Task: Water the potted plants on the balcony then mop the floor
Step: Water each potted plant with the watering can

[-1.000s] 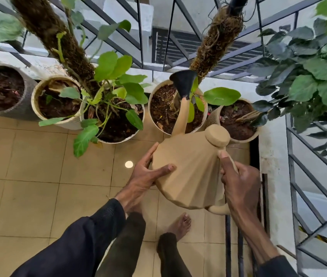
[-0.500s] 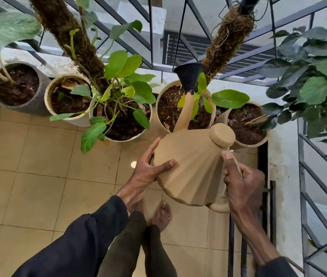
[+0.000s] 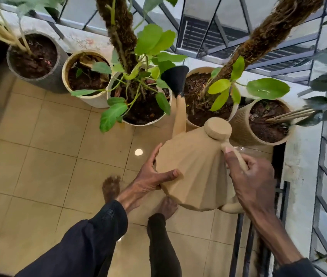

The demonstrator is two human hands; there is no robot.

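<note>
I hold a tan faceted watering can (image 3: pixel 194 172) over the tiled floor. My right hand (image 3: pixel 252 180) grips its handle and my left hand (image 3: pixel 152 176) supports its left side. The can's black rose (image 3: pixel 175 78) sits between two pots. To its left is a white pot (image 3: pixel 144 108) with a mossy pole and green leaves; to its right is a cream pot (image 3: pixel 204 108) with a second mossy pole. I cannot see any water coming out.
Further pots line the wall: a grey pot (image 3: pixel 36 60), a cream pot (image 3: pixel 84 76) and a ribbed tan pot (image 3: pixel 266 122). A metal railing (image 3: pixel 218 33) runs behind them and at the right. My bare feet stand on the beige tiles (image 3: pixel 48 156).
The can's rose has swung left, from over the right cream pot to between the two pole pots. My feet have stepped left, and more pots show at the left.
</note>
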